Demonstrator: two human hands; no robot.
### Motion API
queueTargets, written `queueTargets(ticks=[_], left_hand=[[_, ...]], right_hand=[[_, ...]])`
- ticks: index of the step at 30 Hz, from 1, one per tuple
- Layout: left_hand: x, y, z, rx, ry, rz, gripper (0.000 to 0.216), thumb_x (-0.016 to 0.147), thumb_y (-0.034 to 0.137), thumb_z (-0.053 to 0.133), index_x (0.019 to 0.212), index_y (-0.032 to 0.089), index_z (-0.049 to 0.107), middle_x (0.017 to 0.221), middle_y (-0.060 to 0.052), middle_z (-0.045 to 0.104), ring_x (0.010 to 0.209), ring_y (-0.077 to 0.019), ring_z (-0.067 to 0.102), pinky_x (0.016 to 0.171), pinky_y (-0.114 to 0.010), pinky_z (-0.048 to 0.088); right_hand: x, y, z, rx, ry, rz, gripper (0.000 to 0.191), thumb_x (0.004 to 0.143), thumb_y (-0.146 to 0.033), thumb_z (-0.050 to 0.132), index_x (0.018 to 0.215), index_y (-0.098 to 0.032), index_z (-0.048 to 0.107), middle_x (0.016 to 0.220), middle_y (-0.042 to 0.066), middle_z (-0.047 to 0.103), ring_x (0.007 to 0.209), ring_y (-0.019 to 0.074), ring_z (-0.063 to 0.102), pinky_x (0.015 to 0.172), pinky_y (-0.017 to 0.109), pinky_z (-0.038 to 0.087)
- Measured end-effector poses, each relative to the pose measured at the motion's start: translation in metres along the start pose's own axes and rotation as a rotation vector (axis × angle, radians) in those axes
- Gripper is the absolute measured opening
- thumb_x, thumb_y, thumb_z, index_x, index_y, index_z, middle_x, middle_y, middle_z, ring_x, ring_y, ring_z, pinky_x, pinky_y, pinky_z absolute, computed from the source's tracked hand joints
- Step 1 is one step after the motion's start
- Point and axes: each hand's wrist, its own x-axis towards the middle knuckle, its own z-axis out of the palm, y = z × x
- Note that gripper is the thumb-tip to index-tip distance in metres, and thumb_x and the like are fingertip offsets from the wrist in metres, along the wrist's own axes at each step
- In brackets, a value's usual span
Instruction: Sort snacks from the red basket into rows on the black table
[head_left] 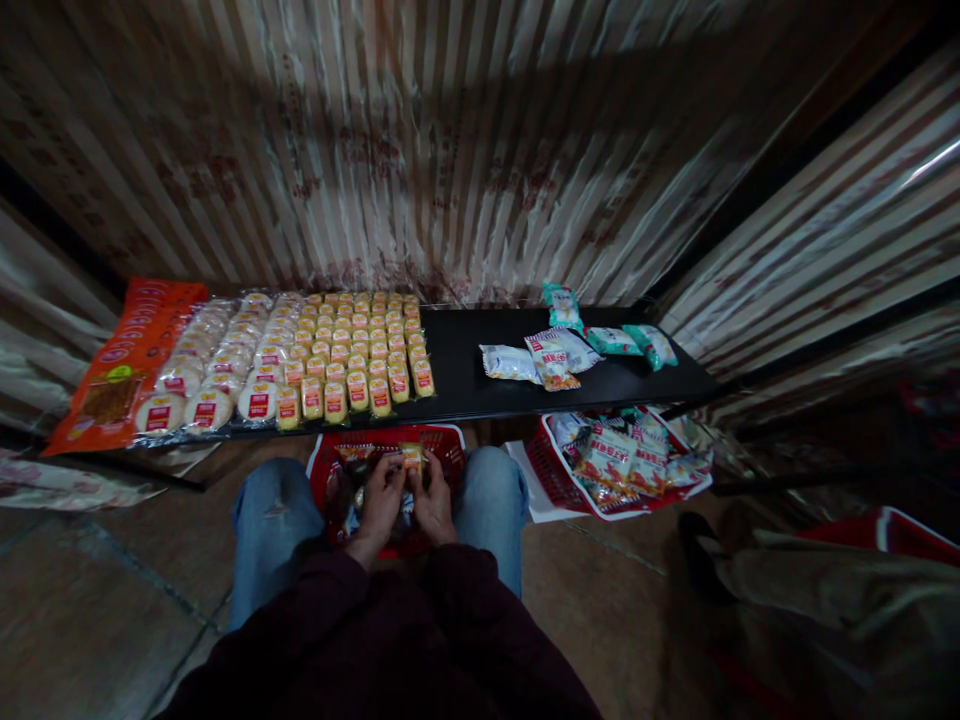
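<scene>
Between both hands, above a red basket (448, 440) at my knees, is a small yellow wrapped snack cake (412, 457). My left hand (382, 498) is closed on its left side, and my right hand (433, 500) grips it from the right. Dark and silvery packets lie in the basket, partly hidden under my hands. Just ahead on a black shelf (457, 350) stand several rows of similar yellow snack cakes (356, 350). Left of them are rows of round white packaged crackers (259, 400).
A large orange bag (124, 360) lies at the shelf's left end. White-and-red packets (551, 358) and green packets (613, 341) rest on the right half. Another red basket (551, 470) full of packets sits below right. A person's leg (810, 580) is at the right.
</scene>
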Motion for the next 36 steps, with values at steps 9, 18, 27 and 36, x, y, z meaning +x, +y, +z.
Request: queueTargets(ticks=[9, 18, 27, 36], left_hand=[[0.003, 0.044, 0.019, 0.029, -0.03, 0.261, 0.023, 0.072, 0.013, 0.057, 0.092, 0.021, 0.066, 0.107, -0.007, 0.066, 0.104, -0.0205, 0.058, 0.099, -0.035, 0.041], [0.024, 0.063, 0.038, 0.108, -0.094, 0.392, 0.035, 0.075, 0.009, 0.049, 0.104, 0.02, 0.065, 0.128, -0.007, 0.058, 0.119, -0.0204, 0.053, 0.103, -0.036, 0.042], [0.05, 0.088, 0.055, 0.257, -0.013, 0.521, 0.042, 0.072, 0.007, 0.049, 0.107, 0.021, 0.068, 0.126, -0.007, 0.062, 0.124, -0.0236, 0.05, 0.111, -0.042, 0.035], [0.072, 0.075, 0.059, 0.357, 0.007, 0.558, 0.048, 0.07, 0.007, 0.049, 0.113, 0.02, 0.066, 0.128, -0.008, 0.06, 0.124, -0.0252, 0.049, 0.112, -0.044, 0.033]], right_hand=[[0.023, -0.036, -0.014, -0.118, 0.12, -0.182, 0.047, 0.092, -0.05, 0.038, 0.122, -0.019, 0.056, 0.116, 0.012, 0.06, 0.11, 0.0229, 0.054, 0.101, 0.041, 0.04], [0.061, -0.05, -0.021, -0.151, 0.187, -0.244, 0.051, 0.092, -0.051, 0.036, 0.122, -0.015, 0.056, 0.115, 0.015, 0.059, 0.108, 0.024, 0.053, 0.096, 0.04, 0.042], [0.109, -0.051, -0.022, -0.225, 0.198, -0.342, 0.042, 0.091, -0.043, 0.039, 0.119, -0.018, 0.058, 0.112, 0.013, 0.059, 0.105, 0.0234, 0.053, 0.095, 0.04, 0.042], [0.138, -0.036, -0.015, -0.268, 0.182, -0.358, 0.045, 0.091, -0.045, 0.036, 0.119, -0.016, 0.057, 0.124, 0.015, 0.057, 0.117, 0.0245, 0.049, 0.103, 0.044, 0.036]])
